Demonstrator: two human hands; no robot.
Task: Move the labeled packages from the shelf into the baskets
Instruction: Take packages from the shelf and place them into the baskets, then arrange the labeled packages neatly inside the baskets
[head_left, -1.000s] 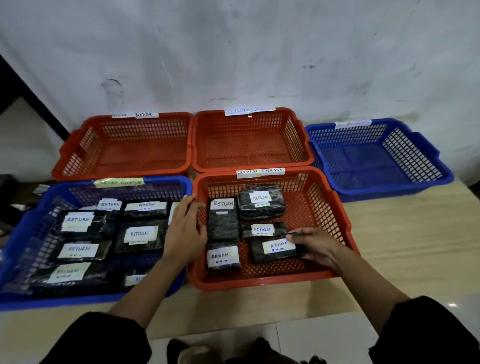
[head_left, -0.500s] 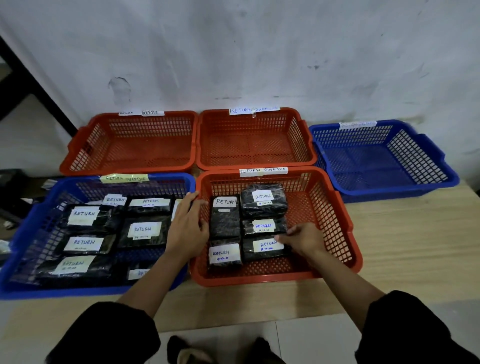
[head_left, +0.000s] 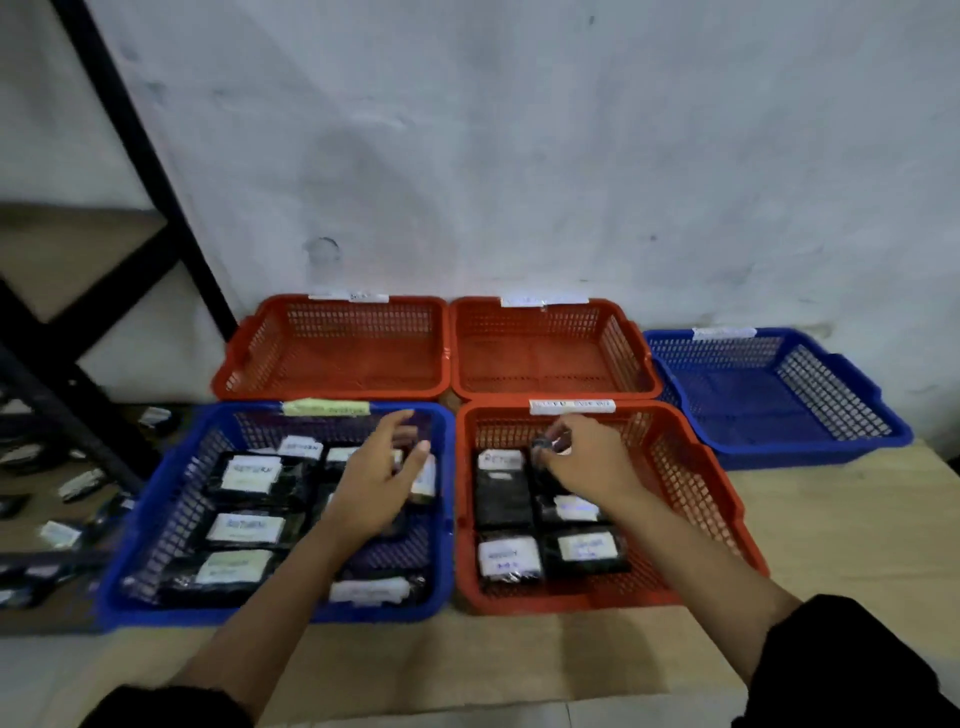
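Several black wrapped packages with white "RETURN" labels (head_left: 249, 475) lie in the near blue basket (head_left: 260, 618). More of them (head_left: 506, 558) fill the left half of the near red basket (head_left: 571, 603). My left hand (head_left: 379, 488) hovers over the blue basket, fingers spread, holding nothing. My right hand (head_left: 587, 462) reaches into the back of the red basket, its fingertips pinched on the far black package (head_left: 545, 447), which it mostly hides. A few labeled packages (head_left: 78, 483) lie blurred on the low shelf at the left.
Two red baskets (head_left: 332, 384) (head_left: 553, 389) stand against the wall with nothing in them, and a blue one (head_left: 805, 452) sits at the right. The black shelf frame (head_left: 130, 130) slants up on the left. Bare wooden tabletop (head_left: 831, 530) lies to the right.
My left hand left the red basket's rim and moved left over the blue basket. My right hand went from the front package to the back one. The view tilted upward.
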